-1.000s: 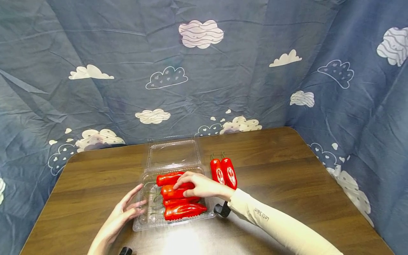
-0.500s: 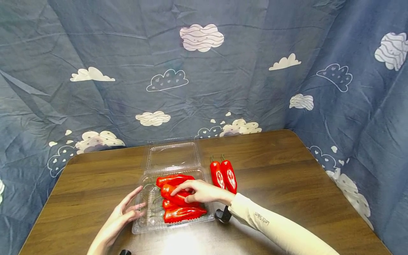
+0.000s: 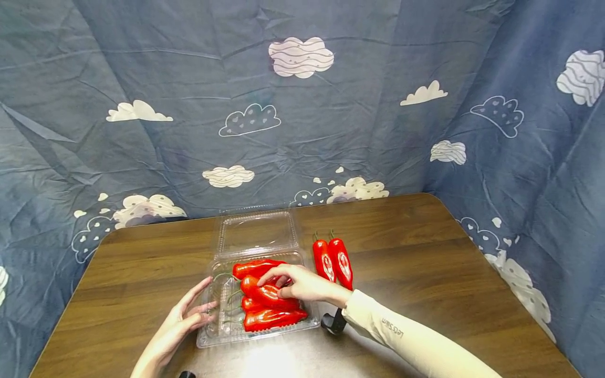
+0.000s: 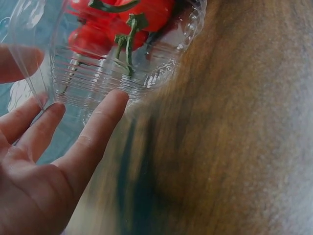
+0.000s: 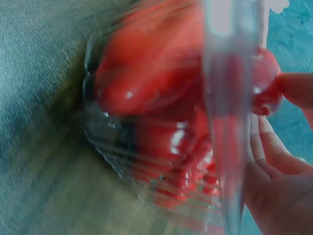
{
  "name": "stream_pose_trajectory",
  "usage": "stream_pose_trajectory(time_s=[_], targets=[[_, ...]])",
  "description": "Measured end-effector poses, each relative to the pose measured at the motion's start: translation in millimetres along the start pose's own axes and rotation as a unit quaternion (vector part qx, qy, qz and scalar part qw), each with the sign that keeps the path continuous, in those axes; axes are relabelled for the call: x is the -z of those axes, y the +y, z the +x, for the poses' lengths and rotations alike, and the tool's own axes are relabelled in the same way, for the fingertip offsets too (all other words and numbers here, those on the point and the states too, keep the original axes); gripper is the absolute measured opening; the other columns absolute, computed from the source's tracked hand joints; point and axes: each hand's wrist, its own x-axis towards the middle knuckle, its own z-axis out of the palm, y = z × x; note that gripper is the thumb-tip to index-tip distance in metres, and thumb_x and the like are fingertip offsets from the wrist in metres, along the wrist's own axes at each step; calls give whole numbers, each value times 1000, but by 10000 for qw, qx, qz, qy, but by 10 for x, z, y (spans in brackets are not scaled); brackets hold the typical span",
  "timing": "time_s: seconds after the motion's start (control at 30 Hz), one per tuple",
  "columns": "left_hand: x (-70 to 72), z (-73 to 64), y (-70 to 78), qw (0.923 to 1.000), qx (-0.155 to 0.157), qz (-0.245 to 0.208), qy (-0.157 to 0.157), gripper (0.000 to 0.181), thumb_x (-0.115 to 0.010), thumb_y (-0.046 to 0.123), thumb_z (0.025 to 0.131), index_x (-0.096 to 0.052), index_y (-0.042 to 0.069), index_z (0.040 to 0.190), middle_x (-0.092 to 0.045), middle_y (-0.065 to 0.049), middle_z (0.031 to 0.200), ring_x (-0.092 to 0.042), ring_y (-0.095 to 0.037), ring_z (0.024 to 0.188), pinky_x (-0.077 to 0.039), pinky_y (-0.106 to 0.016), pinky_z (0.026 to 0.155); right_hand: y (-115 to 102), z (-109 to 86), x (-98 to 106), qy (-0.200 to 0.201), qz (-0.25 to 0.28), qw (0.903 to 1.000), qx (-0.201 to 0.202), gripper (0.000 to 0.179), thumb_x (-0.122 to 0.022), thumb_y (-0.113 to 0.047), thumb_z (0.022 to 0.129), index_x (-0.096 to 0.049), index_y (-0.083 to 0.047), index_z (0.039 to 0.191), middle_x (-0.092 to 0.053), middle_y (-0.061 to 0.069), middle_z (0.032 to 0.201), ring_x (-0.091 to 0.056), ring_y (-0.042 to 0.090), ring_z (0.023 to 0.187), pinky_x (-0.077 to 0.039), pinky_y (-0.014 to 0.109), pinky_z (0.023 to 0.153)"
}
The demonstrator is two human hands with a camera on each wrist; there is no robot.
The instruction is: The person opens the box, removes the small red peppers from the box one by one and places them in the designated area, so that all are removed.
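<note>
Resting on the red chili peppers (image 3: 267, 296) stacked in the clear plastic clamshell container (image 3: 215, 328), right hand (image 3: 302, 283) with fingers (image 3: 270, 274) curled over the upper pepper, grasping it lightly; steadying the container's left wall with left hand (image 3: 181, 320), fingers (image 4: 95, 129) straight and released against the plastic

Sitting near the front middle of the brown table (image 3: 425, 273), container with hinged lid (image 3: 257, 231) lying open behind it; lying loose just beside its right wall, two more peppers (image 3: 333, 260)

Judging the risk: peppers piling above the rim and rolling out, or the light container sliding if pressed sideways without the left hand bracing

Showing only in the left wrist view, green stems (image 4: 128, 41) pressing against the ribbed wall; showing only in the head view, the lid and the loose pair; blurring badly in the right wrist view, red shapes behind plastic
</note>
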Motion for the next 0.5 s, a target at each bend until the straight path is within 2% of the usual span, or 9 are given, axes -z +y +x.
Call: stream_pose_trajectory(time_s=[0.23, 0.37, 0.5], targets=[[-1, -11, 23, 9999, 90, 19, 50, 64, -46, -3, 94, -19, 4, 151, -36, 17, 142, -56, -22, 115, -50, -31, 90, 18, -7, -29, -442, -142, 9989, 4, 45, -61, 8, 82, -65, -15, 121, -57, -2, 125, -48, 7, 99, -43, 25, 88], [-6, -6, 34, 9999, 151, 20, -7, 64, -46, -2, 94, -18, 4, 152, -35, 17, 142, -55, -22, 116, -50, -32, 91, 28, -20, -34, -459, -219, 9987, -20, 48, -60, 8, 80, -66, -16, 120, -56, -1, 129, -47, 6, 105, -41, 25, 91], [-10, -5, 40, 9999, 139, -17, 36, 65, -47, -3, 94, -18, 3, 151, -35, 17, 143, -55, -23, 115, -50, -31, 91, 16, -41, -15, -387, -80, 9992, 26, 48, -58, 9, 80, -66, -14, 121, -57, -1, 126, -46, 8, 102, -42, 25, 87]])
